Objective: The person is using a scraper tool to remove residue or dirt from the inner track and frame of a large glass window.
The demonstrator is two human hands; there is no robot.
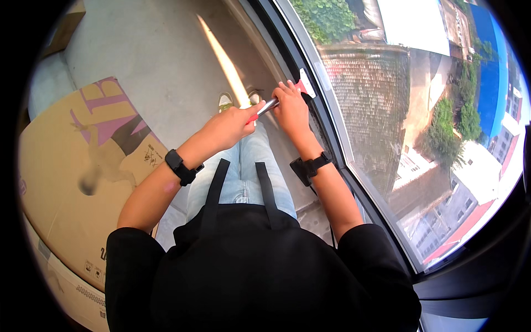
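Both hands hold one long-handled scraper with a metal shaft (268, 107) and a red and white blade head (306, 85). My left hand (233, 126) is closed around the red rear end of the handle, its index finger lying along the shaft. Farther up, my right hand (291, 108) grips the tool just behind the head. The head is at the dark window frame (299, 52), beside the glass; whether the blade touches the frame I cannot tell. My right palm hides part of the shaft.
To the left lies a large printed cardboard box (54, 166), with another carton (62, 29) at the far left. The window pane (365, 108) runs along my right side, with roofs and trees outside. A streak of sunlight crosses the concrete floor (157, 50).
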